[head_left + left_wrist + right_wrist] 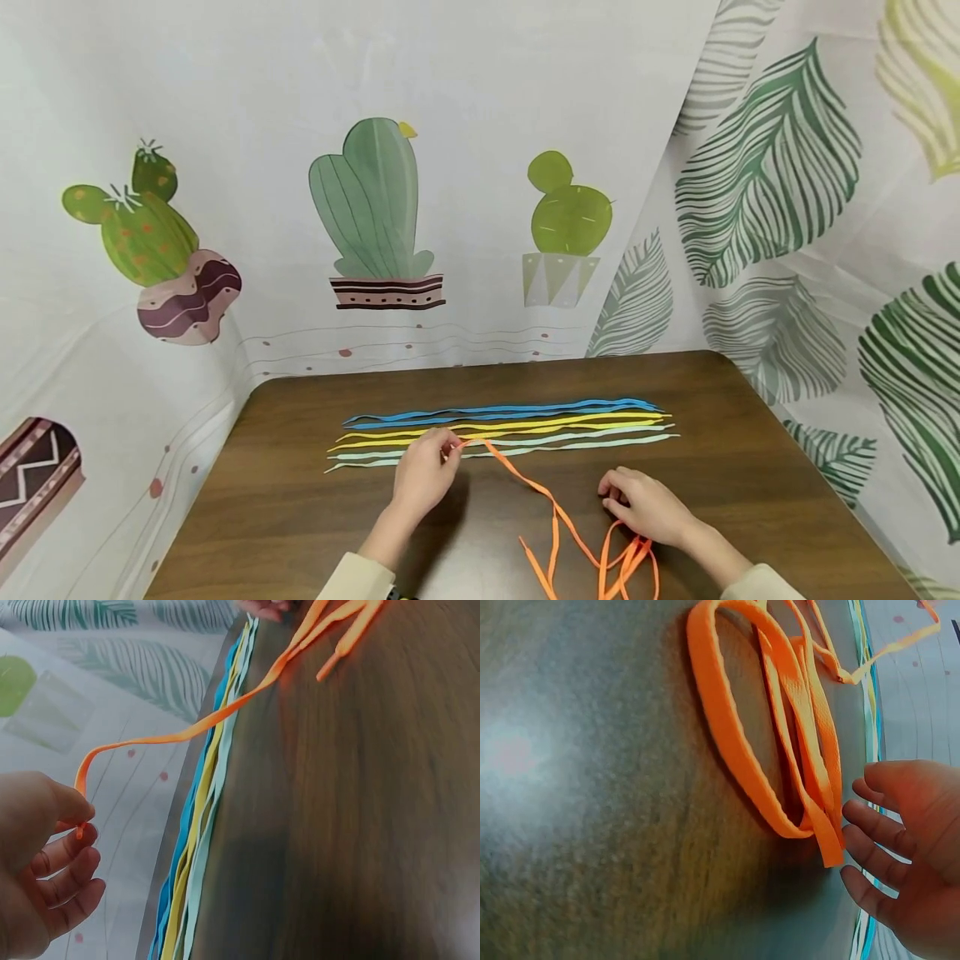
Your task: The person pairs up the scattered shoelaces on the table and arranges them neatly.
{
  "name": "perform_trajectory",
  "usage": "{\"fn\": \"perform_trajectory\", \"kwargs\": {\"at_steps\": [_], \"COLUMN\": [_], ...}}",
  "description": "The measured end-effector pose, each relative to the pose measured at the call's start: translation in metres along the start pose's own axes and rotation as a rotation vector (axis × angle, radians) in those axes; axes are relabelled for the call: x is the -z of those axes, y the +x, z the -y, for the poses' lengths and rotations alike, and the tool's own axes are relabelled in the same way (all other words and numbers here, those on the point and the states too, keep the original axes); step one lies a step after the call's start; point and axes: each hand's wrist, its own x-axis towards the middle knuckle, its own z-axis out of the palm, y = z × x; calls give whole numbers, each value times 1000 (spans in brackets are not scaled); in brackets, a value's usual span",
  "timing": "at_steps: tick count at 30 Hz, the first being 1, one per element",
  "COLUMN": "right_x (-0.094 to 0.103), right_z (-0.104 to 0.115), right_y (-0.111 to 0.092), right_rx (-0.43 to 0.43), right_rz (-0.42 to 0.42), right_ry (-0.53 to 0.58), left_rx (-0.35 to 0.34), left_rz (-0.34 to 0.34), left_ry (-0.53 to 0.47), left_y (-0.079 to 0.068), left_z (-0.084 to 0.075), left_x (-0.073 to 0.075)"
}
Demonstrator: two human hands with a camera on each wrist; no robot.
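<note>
My left hand (426,475) pinches one end of an orange shoelace (172,738) between thumb and index finger, above the laid-out laces. From there the lace slopes down to the right, into a loose looped pile of orange lace (739,742) on the table. Beside that pile my right hand (647,506) hovers with loosely bent fingers and nothing between them, as the right wrist view shows. Beyond the hands, blue laces (487,410), yellow laces (540,423) and pale mint laces (585,437) lie stretched side by side in rows.
The brown wooden table (285,517) ends at a back edge against a white cloth (480,100) printed with cacti. A leaf-patterned cloth (825,250) hangs along the right side. A loose orange lace tip (525,546) lies between the two arms.
</note>
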Motion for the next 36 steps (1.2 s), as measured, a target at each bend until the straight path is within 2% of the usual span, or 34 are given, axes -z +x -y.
{"fn": "perform_trajectory", "kwargs": {"at_steps": [10, 16, 23, 28, 32, 36], "right_x": [-3, -9, -8, -6, -6, -7], "right_z": [6, 12, 12, 13, 15, 15], "right_y": [-6, -8, -13, -15, -15, -16], "right_rx": [69, 158, 155, 206, 253, 263], "right_rz": [13, -48, -115, -138, -118, -86], "right_ry": [-17, -111, -176, -175, -167, -189], "left_rx": [40, 75, 86, 92, 99, 107], "left_rz": [-41, -51, -77, -89, -86, -90], "left_ry": [10, 14, 23, 26, 26, 30], "left_y": [-12, -15, -17, -18, -17, -17], "left_z": [22, 29, 36, 37, 39, 41], "left_x": [22, 34, 41, 45, 46, 46]}}
